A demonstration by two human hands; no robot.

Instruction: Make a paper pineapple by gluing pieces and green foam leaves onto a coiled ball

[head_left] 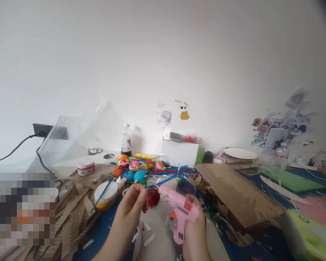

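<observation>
My right hand (pixel 194 224) is wrapped round a pink hot glue gun (pixel 180 210). Its nozzle points up and left, close to my left hand (pixel 137 201). The fingers of that left hand are curled and pinched together, and whatever lies between them is hidden. Right beside the left fingertips is a red, ridged round paper piece (pixel 153 198); whether the fingers touch it I cannot tell. Behind it is a dark blue-purple coiled paper piece (pixel 186 187). Several colourful ridged paper balls (pixel 134 165) sit in a cluster further back.
Brown corrugated strips (pixel 73 214) pile up at left, near a white-lidded tub (pixel 105 191) with a blue stick across it. A bottle (pixel 126 140) stands by the wall. A large cardboard sheet (pixel 239 192) lies at right, with a green-yellow packet (pixel 306 233) in front. Paper scraps litter the table.
</observation>
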